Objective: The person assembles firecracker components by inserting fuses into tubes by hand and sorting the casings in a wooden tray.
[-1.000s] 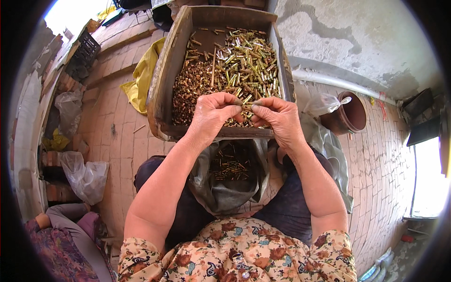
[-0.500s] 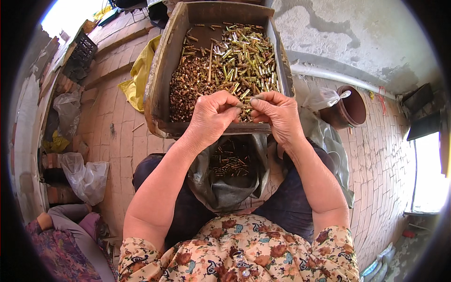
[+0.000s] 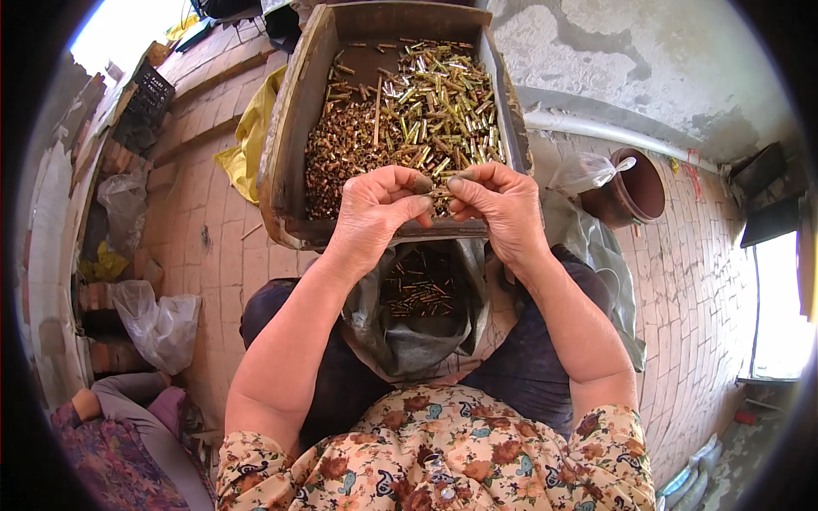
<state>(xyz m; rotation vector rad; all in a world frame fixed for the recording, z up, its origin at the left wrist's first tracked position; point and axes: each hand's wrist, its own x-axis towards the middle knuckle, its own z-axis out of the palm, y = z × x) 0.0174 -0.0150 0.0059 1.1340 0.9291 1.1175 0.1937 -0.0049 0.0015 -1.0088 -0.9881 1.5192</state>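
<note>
Both of my hands are close together over the near edge of a shallow wooden tray [image 3: 281, 162], fingertips almost meeting. My left hand [image 3: 379, 204] is curled in a pinch, thumb below the forefinger; whatever lies between them is too small to make out. My right hand [image 3: 498, 204] pinches a small gold-coloured metal piece [image 3: 440, 194] between thumb and finger. Under and beyond the hands, gold-coloured metal tubes [image 3: 443, 102] fill the tray's right side. Small copper-coloured ring-like pieces [image 3: 341, 145] are heaped on its left, with a thin stick [image 3: 377, 111] between the heaps.
Between my knees an open dark sack [image 3: 366, 328] holds scattered metal tubes. A brown bucket [image 3: 626, 200] with a clear plastic bag stands at right by the wall. Yellow cloth [image 3: 251, 145] lies left of the tray. Another person's leg [image 3: 145, 426] shows at lower left.
My hands stay in nearly the same place. The left thumb and forefinger have shifted slightly left, and the fingertips of the two hands are a little differently set.
</note>
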